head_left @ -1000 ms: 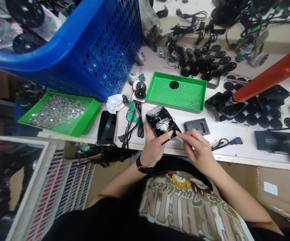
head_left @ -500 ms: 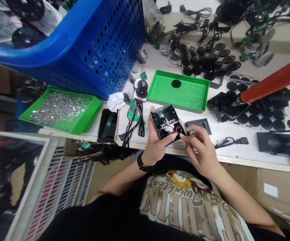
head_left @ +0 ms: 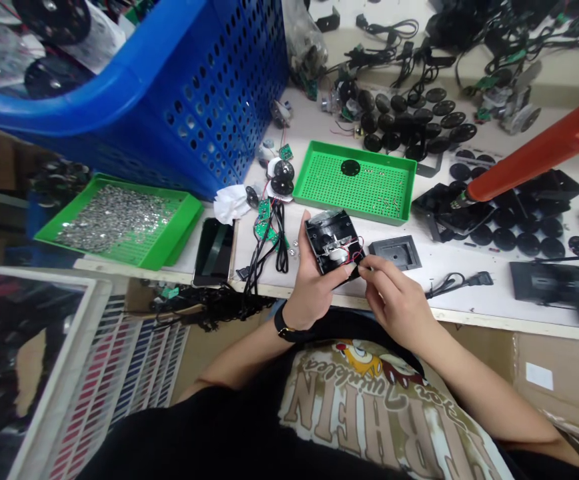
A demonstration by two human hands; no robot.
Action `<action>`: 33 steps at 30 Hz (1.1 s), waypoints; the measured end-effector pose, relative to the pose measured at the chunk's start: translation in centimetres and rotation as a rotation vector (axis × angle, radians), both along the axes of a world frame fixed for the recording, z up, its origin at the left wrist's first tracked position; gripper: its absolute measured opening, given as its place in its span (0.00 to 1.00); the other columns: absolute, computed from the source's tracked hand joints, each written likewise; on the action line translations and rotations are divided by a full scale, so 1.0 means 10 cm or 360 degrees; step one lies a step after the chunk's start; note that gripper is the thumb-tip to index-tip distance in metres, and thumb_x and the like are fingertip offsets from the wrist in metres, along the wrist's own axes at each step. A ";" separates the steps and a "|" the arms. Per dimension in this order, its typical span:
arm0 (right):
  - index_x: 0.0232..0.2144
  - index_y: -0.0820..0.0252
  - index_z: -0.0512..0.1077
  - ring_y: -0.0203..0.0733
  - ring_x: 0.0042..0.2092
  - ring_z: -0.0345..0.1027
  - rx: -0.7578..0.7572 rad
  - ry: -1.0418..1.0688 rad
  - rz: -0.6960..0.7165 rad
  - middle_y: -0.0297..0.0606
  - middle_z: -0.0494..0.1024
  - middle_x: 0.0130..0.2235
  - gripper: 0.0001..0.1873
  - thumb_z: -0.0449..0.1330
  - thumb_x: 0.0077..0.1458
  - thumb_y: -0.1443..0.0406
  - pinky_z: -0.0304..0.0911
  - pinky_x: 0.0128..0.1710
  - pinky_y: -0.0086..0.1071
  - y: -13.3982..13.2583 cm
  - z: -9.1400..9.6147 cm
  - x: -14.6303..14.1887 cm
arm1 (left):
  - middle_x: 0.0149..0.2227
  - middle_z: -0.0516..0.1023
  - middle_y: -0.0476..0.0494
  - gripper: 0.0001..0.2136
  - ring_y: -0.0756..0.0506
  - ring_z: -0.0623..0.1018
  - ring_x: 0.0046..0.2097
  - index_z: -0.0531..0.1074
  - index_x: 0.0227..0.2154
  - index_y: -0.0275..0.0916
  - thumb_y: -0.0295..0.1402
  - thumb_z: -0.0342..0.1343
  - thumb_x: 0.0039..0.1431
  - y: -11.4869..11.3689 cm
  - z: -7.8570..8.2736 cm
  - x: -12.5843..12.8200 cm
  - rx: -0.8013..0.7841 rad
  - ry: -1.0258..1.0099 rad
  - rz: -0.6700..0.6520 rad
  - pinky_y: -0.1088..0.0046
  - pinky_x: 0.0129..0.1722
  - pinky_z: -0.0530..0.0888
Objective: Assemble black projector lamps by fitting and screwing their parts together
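Note:
My left hand cradles a black plastic housing on its fingers and palm, with the thumb along the near edge. A small silver motor sits inside the housing, with thin red wires beside it. My right hand is at the housing's near right corner. Its thumb and fingers pinch a short black cable that runs out of the housing. The housing's underside is hidden.
A green perforated tray lies just beyond the hands, and a square black frame lies to the right. Further off are a blue basket, a green tray of metal pieces, a phone and an orange tool handle.
The housing has turned and shifted slightly right since the earliest frame. My right hand has closed in on the black cable at the housing's corner.

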State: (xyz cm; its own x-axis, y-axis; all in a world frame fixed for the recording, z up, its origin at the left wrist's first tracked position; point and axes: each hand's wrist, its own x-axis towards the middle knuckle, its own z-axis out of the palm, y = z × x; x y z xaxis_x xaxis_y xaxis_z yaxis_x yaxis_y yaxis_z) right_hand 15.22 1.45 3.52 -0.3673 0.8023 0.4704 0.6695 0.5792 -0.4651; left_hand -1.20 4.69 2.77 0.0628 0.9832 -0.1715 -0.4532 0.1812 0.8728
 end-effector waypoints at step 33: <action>0.64 0.60 0.67 0.58 0.59 0.68 -0.0076 -0.0256 -0.1195 0.54 0.74 0.59 0.27 0.59 0.63 0.62 0.67 0.59 0.57 0.04 -0.13 1.47 | 0.56 0.79 0.57 0.32 0.43 0.76 0.60 0.75 0.53 0.61 0.27 0.74 0.46 0.20 0.11 -0.21 -0.0258 0.0062 0.0039 0.51 0.69 0.68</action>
